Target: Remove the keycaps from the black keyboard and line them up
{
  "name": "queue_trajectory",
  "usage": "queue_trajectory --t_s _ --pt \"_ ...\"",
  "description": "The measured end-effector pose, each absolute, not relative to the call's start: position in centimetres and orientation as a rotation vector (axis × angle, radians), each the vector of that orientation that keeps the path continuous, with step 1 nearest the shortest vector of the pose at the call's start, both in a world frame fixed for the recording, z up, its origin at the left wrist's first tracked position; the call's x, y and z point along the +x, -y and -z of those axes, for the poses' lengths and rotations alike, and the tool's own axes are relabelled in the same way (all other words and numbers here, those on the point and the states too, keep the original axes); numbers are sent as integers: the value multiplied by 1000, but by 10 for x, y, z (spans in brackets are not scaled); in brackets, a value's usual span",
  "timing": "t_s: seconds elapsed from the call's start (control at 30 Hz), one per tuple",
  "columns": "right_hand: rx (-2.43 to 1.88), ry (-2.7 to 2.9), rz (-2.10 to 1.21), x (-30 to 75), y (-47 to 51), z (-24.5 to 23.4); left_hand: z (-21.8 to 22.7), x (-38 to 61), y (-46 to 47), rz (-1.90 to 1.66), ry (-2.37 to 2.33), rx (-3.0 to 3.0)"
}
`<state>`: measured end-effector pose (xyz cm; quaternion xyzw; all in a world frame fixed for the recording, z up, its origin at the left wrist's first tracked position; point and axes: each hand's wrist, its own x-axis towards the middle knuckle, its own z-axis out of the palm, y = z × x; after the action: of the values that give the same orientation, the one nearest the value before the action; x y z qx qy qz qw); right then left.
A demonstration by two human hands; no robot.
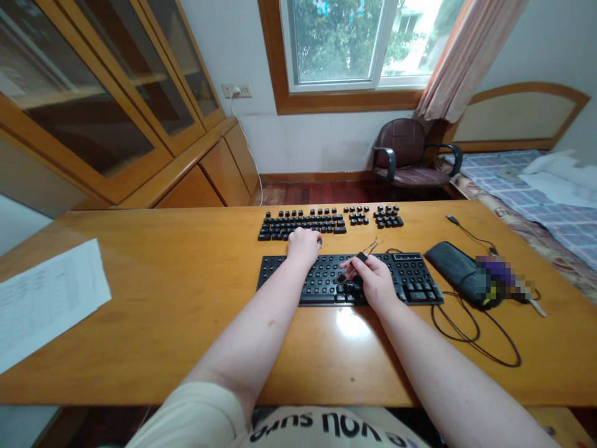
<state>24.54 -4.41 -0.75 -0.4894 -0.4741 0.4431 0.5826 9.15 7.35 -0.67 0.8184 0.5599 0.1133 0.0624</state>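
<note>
Beneath the wire tool (362, 256) in the right hand (379, 284) lies a black, mostly capless keyboard (326, 274), keycaps (303, 226) in rows beyond.

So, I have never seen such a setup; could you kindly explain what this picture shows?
There is no machine here: a camera worn on a person's head looks forward and down at their bare hands. On the desk lies a keyboard, with rows of loose keycaps beyond it. The right hand holds a small wire tool over the keyboard. The left hand is at the keycaps' near edge; whether it pinches one is hard to tell. Papers lie to the left, a dark pouch to the right.
</note>
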Motion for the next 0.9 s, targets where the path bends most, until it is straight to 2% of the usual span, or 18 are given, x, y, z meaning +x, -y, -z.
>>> queue_trajectory --t_s 0.9 --pt "-1159 1088 -1021 244 44 6 15 91 -83 -387 -1859 2435"
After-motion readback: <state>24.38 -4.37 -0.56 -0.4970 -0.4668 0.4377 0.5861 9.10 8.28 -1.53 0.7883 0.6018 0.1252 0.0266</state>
